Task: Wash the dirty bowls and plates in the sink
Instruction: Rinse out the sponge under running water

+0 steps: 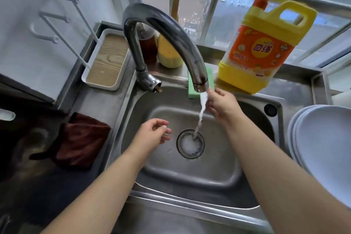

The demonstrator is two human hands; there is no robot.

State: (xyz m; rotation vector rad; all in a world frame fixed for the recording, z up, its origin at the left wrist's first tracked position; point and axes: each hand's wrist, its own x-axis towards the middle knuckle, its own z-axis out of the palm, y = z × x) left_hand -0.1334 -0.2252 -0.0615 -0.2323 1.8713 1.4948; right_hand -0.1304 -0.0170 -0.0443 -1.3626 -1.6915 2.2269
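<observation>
Plates (322,138), white, stacked on the counter right of the sink (190,176); basin holds only running water from the faucet (161,30), foaming at the drain (190,143). Left hand (152,135) loose, holding nothing. Right hand (221,104) relaxed, fingers in the stream. Detergent jug (264,49) behind

Readable text on the detergent bottle (263,47)
Two large Chinese characters were printed on its orange label; "1.02" was read lower down.

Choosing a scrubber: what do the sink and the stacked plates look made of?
Sink: likely stainless steel, brushed grey with dull reflections and scuffs. Stacked plates: smooth glossy white, probably ceramic or melamine; the look leaves that open.
</observation>
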